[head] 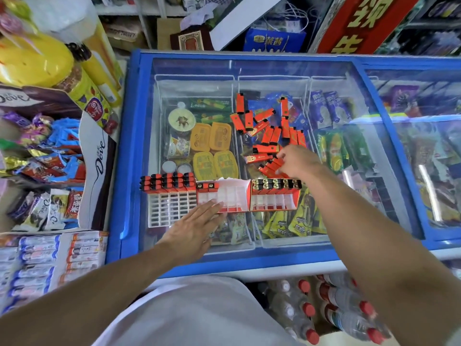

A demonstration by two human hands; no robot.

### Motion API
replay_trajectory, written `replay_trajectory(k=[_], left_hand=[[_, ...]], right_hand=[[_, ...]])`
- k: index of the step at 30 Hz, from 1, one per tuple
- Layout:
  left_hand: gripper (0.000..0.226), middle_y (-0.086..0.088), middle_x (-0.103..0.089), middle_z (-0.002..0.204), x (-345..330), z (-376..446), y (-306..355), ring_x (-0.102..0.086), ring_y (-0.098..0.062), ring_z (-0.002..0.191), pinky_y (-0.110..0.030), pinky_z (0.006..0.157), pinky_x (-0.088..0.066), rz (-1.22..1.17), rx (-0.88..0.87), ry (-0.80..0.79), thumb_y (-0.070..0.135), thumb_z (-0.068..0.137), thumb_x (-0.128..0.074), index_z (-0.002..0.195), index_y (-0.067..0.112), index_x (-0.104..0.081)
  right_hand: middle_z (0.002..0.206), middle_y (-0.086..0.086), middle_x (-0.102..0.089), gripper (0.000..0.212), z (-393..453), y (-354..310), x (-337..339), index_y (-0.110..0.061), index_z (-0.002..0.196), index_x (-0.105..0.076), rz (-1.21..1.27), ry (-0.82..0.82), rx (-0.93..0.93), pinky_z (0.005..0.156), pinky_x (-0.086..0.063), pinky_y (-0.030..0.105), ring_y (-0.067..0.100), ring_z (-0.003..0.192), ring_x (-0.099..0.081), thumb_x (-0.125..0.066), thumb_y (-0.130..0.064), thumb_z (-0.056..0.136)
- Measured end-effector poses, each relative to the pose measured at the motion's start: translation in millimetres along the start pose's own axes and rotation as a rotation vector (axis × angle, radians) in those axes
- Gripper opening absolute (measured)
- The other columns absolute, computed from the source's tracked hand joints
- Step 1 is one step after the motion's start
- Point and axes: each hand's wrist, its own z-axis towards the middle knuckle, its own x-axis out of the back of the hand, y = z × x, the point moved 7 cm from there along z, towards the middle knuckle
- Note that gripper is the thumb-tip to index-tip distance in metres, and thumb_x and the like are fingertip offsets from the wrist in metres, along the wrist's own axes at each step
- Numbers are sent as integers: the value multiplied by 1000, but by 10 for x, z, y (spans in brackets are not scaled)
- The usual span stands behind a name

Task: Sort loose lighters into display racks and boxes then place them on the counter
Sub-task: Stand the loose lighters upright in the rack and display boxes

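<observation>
Head view: right hand (pixel 298 162) pinches lighters (pixel 270 167) between curled fingers; left hand (pixel 192 229) — fingers straight — touches middle rack (pixel 230 199).

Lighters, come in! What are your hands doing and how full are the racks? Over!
Right hand gathering loose lighters. Left hand flat against middle rack, mostly empty. Nothing blocking.

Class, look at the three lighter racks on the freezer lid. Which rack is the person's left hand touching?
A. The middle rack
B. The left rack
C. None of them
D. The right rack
A: the left hand lies with straight fingers on the front of the middle rack, while the right hand picks at the loose lighters.
</observation>
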Motion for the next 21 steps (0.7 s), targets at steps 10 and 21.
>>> replay_trajectory(k=[10,21], left_hand=[[81,-1,19,167,-57,41,66,22,-16,152,-37,121,19,-81,13,-67,42,103,-40,159,26,16],[86,-3,19,167,5,38,115,21,-18,153,-39,121,20,-47,25,-107,35,99,-44,159,24,16]], right_hand=[[108,-7,-64,51,127,-337,-33,-35,111,-68,-120,71,156,73,-46,30,16,97,-61,-85,-54,67],[101,-6,-71,21,167,-554,-95,-28,98,-74,-195,28,209,84,-55,38,16,91,-64,-83,-32,80]])
